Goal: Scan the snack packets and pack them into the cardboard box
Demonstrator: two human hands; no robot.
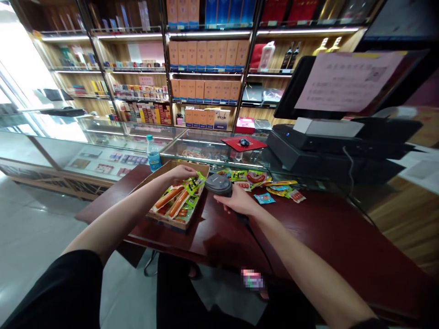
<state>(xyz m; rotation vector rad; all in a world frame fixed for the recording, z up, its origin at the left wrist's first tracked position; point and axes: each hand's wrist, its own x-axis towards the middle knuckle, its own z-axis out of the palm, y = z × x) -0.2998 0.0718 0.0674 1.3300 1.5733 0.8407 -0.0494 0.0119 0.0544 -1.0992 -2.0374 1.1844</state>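
Observation:
My left hand (182, 173) pinches a small green snack packet (195, 183) by its edge, above the right side of an open cardboard box (137, 184). Inside the box lie packaged sausages (168, 198) and more green packets. My right hand (239, 201) is wrapped round the handle of a dark barcode scanner (218, 183), whose head points left toward the packet. The scanner's cable (259, 244) runs down from the handle over the table edge. Beyond the scanner, several colourful snack packets lie loosely on the table, among them a blue one (264, 198).
A dark red wooden table (308, 237) carries the box and packets. A bottle of blue liquid (153, 155) stands behind the box. On the glass counter are a mouse on a red mat (230, 142) and a register with a monitor (291, 91). Stocked shelves (209, 75) line the back.

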